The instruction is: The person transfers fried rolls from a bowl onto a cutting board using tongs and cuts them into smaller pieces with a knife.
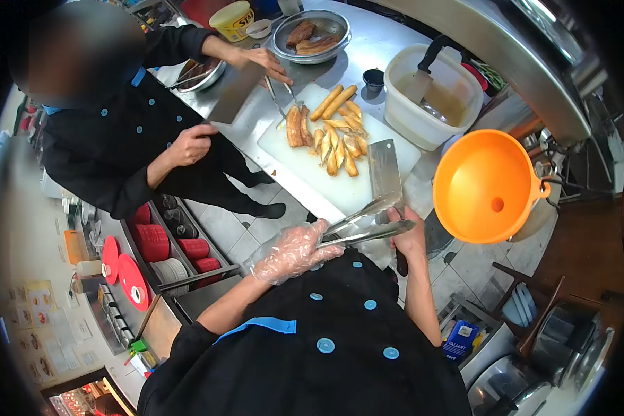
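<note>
My gloved left hand (295,253) is wrapped around the metal tongs (378,233), their tips apart; my bare right hand (410,239) is clamped on the handle of the cleaver (385,170). Its blade shows right of the golden fried pieces (331,164) on the white cutting board (295,164), upper centre. I'd best grip firmly, keeping tongs and fingers off the edge, well apart from my co-worker's hand (262,64).

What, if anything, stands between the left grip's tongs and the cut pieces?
The cleaver blade, held in the right grip, lies across the direct line from tongs to cut pieces here; depth is unclear.
</note>
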Available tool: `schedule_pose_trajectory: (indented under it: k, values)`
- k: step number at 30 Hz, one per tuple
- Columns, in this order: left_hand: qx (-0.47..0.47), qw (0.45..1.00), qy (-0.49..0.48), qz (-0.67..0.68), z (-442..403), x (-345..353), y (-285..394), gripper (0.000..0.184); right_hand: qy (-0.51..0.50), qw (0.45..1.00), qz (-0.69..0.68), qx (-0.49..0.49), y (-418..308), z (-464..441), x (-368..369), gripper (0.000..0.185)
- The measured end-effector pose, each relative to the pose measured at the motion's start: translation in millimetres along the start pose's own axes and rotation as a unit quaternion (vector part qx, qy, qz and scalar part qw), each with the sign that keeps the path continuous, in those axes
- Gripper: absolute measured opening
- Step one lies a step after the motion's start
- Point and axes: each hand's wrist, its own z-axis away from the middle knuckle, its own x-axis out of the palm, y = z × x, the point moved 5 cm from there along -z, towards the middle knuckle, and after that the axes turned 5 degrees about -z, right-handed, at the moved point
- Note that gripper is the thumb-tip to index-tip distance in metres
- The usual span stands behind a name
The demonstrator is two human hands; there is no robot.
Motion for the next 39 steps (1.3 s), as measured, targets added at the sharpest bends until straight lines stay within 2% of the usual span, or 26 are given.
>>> schedule_pose_trajectory:
  k: [5,7,9,11,13,15,17,23,25,29,32,35,37,39]
  values:
    - [-0.040,0.999,-0.010,-0.016,6,-8,-5,0.072,-0.013,1.000,0.008,0.003,4,-1,-2,0.030]
    - [-0.042,0.999,-0.005,-0.025,14,-10,-15,0.069,0.011,0.999,0.020,0.024,7,-2,-5,0.031]
    - [-0.061,0.997,0.056,0.005,26,-6,-45,0.065,0.006,0.999,0.020,0.025,7,-2,-5,0.031]
    - [-0.084,0.994,0.068,0.003,41,-3,-73,0.060,0.002,0.999,0.021,0.027,7,-2,-6,0.032]
    - [-0.213,0.975,0.051,0.019,59,0,-101,0.059,0.003,0.999,0.019,0.026,6,-2,-5,0.032]
    - [-0.229,0.972,0.052,0.029,63,3,-105,0.060,-0.001,0.999,0.032,0.032,6,-6,-7,0.033]
    - [-0.245,0.964,0.100,0.032,62,18,-122,0.063,-0.006,0.998,0.046,0.039,5,-7,-7,0.033]
    - [-0.241,0.964,0.105,0.040,43,21,-110,0.061,-0.036,0.997,0.038,0.056,5,-7,-6,0.040]
    - [-0.230,0.965,0.119,0.031,42,26,-115,0.060,-0.011,0.999,0.020,0.040,4,-6,-7,0.030]
    - [-0.214,0.969,0.120,0.031,41,29,-118,0.061,-0.010,0.998,0.020,0.054,6,-6,-7,0.029]
    - [-0.211,0.970,0.122,0.022,41,29,-113,0.062,-0.025,0.998,0.022,0.046,8,-7,-5,0.038]
    - [-0.223,0.966,0.125,0.050,43,25,-109,0.061,-0.018,0.999,0.043,0.024,3,-2,-4,0.035]
    - [-0.207,0.964,0.151,0.066,44,26,-112,0.059,0.069,0.978,0.143,-0.137,-12,1,-6,0.031]
    - [-0.190,0.962,0.177,0.082,45,25,-114,0.057,0.084,0.975,0.171,-0.118,-21,2,-5,0.029]
